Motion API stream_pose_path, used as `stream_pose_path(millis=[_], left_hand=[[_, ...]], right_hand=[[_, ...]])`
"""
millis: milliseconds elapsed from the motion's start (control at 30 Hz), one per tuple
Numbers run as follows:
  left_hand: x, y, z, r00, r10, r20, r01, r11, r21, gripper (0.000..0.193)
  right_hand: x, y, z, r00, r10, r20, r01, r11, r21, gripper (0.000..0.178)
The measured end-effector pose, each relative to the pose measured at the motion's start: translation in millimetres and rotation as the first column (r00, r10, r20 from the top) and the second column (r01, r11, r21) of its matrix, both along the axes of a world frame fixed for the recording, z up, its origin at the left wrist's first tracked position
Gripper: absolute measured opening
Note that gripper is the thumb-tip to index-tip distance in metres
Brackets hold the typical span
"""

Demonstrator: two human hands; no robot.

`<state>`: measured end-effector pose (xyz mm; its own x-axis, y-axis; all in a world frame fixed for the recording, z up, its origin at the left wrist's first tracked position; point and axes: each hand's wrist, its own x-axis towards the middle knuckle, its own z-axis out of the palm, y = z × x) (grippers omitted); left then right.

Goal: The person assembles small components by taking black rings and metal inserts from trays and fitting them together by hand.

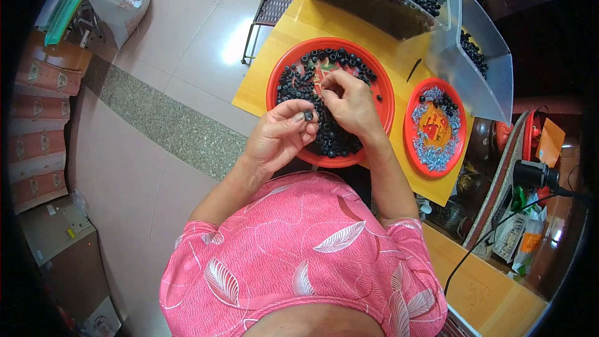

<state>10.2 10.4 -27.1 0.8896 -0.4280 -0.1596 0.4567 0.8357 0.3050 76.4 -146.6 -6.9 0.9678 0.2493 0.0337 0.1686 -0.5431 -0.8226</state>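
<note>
My left hand point(276, 136) holds a small black cap-like part point(308, 115) between thumb and fingertips, over the near left of a round red tray point(388, 107). Many small black hollow parts point(334, 145) lie in that tray. Its patterned bottom shows through near the middle. Over the tray's middle, my right hand point(350, 105) is closed with thumb and fingers bent together; whatever is in its fingertips is hidden. Off to the right sits a smaller red tray point(409, 140) with silvery-blue small metal pieces point(437, 157) and several black parts point(444, 101).
A see-through plastic bin point(368, 7) full of black parts stands at the far edge of the yellow board point(253, 90). A second bin point(462, 75) tilts beside it. A thin dark strip point(413, 70) lies between bin and trays. At far left stands a white sack point(118, 0).
</note>
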Motion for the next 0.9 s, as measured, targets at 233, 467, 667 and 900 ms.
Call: stream_pose_path(millis=[233, 467, 667, 900], left_hand=[[1.0, -7.3, -1.6, 1.000, -0.030, 0.005, 0.030, 1.000, 0.003, 0.022], [0.0, -12.0, -2.4, 0.999, -0.012, 0.033, 0.009, 0.997, 0.081, 0.021], [-4.6, -18.2, 2.7, 0.991, 0.056, 0.121, -0.082, 0.970, 0.227, 0.022], [-10.5, -21.6, 9.5, 0.969, 0.108, 0.224, -0.170, 0.946, 0.277, 0.022]], right_hand=[[-15.3, -28.4, -9.0, 0.970, 0.044, -0.238, 0.066, 0.898, 0.436, 0.010], [-36.8, -34.1, 6.1, 0.911, 0.114, -0.396, 0.213, 0.692, 0.690, 0.012], [-60.4, -23.4, 24.5, 0.947, 0.069, -0.313, 0.177, 0.704, 0.688, 0.014], [-65.1, -24.0, 28.7, 0.940, 0.104, -0.324, 0.155, 0.717, 0.680, 0.012]])
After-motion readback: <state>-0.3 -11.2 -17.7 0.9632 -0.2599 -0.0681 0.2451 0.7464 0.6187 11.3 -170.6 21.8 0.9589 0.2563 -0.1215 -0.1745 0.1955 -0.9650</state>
